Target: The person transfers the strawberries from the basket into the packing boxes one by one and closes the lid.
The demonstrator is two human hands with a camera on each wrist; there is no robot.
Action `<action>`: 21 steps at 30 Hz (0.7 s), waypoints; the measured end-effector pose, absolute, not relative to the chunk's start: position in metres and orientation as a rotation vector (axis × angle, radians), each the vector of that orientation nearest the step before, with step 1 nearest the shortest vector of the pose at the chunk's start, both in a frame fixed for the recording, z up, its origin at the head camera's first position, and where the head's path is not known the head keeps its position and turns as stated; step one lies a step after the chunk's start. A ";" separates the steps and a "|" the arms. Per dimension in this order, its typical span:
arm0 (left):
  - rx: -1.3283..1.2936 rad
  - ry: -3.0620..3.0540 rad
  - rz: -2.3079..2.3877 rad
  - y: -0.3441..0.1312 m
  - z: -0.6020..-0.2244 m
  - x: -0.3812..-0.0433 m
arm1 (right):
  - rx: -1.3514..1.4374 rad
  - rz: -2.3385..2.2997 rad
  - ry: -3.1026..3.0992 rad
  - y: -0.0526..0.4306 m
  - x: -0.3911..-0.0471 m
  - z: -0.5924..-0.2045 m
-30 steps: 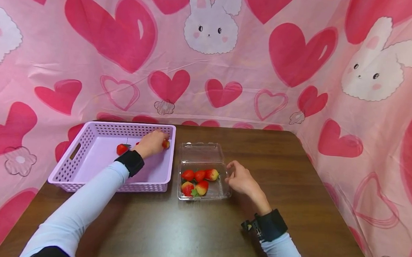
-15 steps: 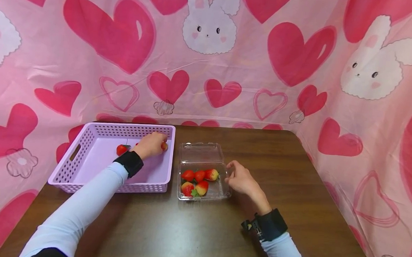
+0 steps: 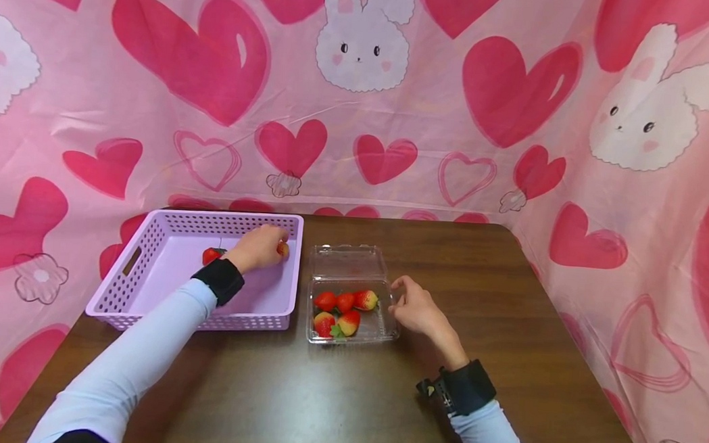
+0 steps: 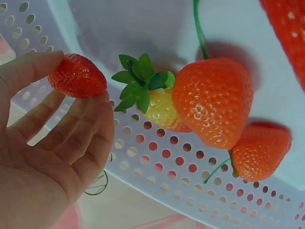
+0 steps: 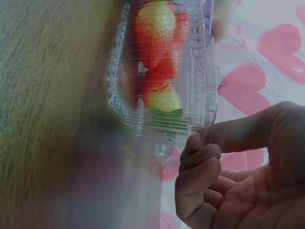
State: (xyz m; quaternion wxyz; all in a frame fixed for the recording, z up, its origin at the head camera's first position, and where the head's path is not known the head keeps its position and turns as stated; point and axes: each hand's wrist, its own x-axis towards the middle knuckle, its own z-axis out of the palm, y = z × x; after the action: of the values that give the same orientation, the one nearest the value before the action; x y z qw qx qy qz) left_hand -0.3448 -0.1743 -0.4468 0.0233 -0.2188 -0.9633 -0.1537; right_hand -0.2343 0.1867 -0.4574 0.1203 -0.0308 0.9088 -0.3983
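My left hand [image 3: 258, 246] is inside the purple basket [image 3: 295, 279]. In the left wrist view, its thumb and fingers pinch a small red strawberry [image 4: 78, 76]. Close by lie a large red strawberry [image 4: 214, 102], a yellow-and-red strawberry [image 4: 164, 109] with green leaves and a smaller strawberry [image 4: 261, 150]. On the right, my right hand [image 3: 419, 311] pinches the rim of a clear plastic clamshell box [image 3: 378, 328] between thumb and fingers. The box's lid [image 3: 348, 263] is raised at the back, and several strawberries [image 3: 346, 301] sit in the box.
Another red strawberry [image 3: 210, 256] lies in the basket, left of my left hand. Basket and box stand side by side on a dark wooden table [image 3: 318, 409]. A pink curtain [image 3: 434, 111] with hearts and rabbits hangs behind the table and along its sides.
Both hands keep nearly the same places. My left hand shifts only slightly in the basket; the box and its strawberries stay put.
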 end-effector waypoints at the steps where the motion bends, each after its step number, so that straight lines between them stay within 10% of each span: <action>1: -0.679 -2.979 -0.473 -0.174 -0.446 -0.345 | -0.088 -1.165 2.653 0.187 -0.234 -0.457; 21: -0.676 -2.977 -0.506 -0.177 -0.435 -0.338 | -0.103 -1.171 2.653 0.188 -0.236 -0.458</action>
State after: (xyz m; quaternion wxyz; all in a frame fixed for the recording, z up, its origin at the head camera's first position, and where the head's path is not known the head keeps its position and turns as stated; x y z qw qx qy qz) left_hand -0.3385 -0.1769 -0.4346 0.0236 -0.2185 -0.9618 -0.1634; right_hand -0.2356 0.1877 -0.4583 0.1197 -0.0354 0.9077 -0.4006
